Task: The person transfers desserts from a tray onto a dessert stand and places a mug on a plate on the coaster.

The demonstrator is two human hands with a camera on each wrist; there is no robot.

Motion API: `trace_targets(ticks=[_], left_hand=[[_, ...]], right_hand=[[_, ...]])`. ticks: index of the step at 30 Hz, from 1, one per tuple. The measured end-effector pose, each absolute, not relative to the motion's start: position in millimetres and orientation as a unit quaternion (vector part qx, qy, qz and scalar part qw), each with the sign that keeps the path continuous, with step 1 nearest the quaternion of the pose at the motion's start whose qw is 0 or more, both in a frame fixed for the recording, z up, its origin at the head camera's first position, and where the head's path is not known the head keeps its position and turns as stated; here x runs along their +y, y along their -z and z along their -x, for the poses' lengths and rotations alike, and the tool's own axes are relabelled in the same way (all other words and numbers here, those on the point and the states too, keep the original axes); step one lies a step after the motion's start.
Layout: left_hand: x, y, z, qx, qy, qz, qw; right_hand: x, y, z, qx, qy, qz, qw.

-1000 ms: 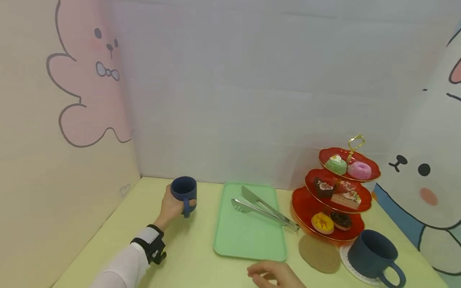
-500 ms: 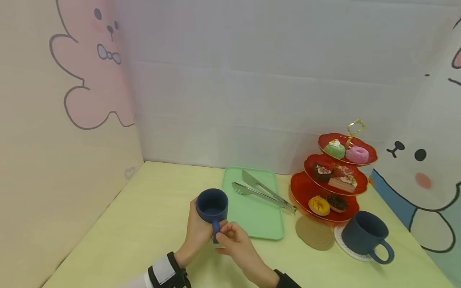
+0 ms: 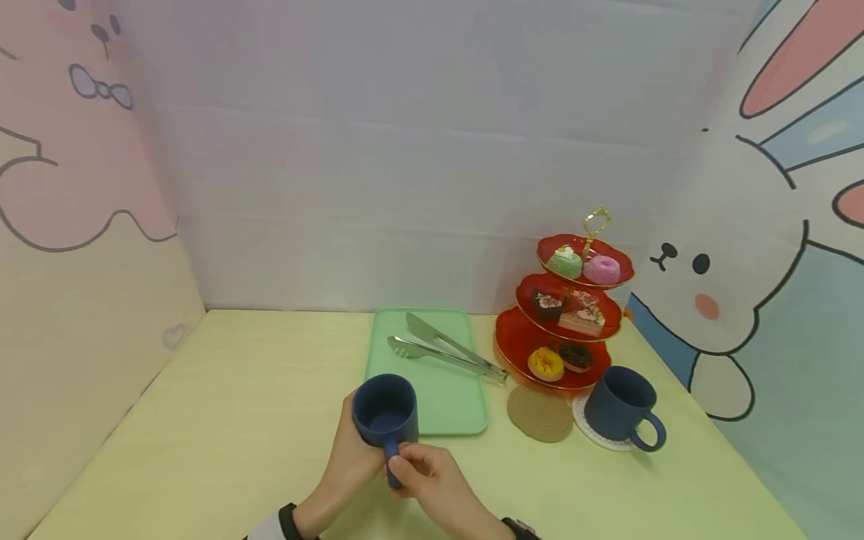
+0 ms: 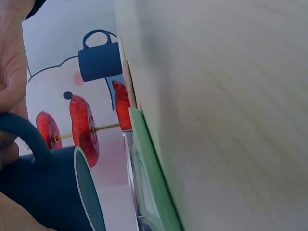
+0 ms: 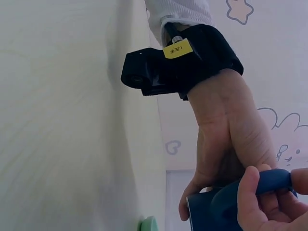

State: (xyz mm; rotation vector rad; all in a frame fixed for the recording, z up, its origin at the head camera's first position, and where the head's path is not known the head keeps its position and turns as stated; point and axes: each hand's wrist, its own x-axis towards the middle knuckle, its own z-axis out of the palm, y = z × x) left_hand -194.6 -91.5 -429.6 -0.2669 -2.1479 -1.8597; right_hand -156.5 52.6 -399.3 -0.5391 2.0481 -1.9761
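A dark blue mug is held up near the front of the table, its handle toward the person. My left hand grips the mug's body from the left side. Thumb and fingers of my right hand pinch the handle, as the right wrist view shows closely. In the left wrist view the mug appears sideways, clear of the tabletop. Just behind it, a light green tray lies flat, with metal tongs resting across it and poking past its right edge.
A three-tiered red stand with toy cakes and donuts stands back right. Before it lies a round tan coaster. Another blue mug sits on a white coaster at the right. Walls enclose the back and sides.
The left hand has brought the mug from the table's left toward the front middle. My right hand has come up from the lower edge and taken hold of the handle. The head view has shifted right.
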Motion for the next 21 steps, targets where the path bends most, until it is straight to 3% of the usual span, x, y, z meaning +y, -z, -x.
trace_targets(ticks=[9, 16, 21], left_hand=[[-89, 429, 192, -0.742, 0.647, 0.161, 0.073], [-91, 423, 192, -0.746, 0.620, 0.237, 0.044], [-112, 428, 187, -0.762, 0.602, 0.238, -0.018]], right_hand=[[89, 402, 161, 0.652, 0.735, 0.158, 0.096], [160, 408, 175, 0.601, 0.777, 0.188, 0.028], [215, 421, 187, 0.621, 0.759, 0.196, -0.022]])
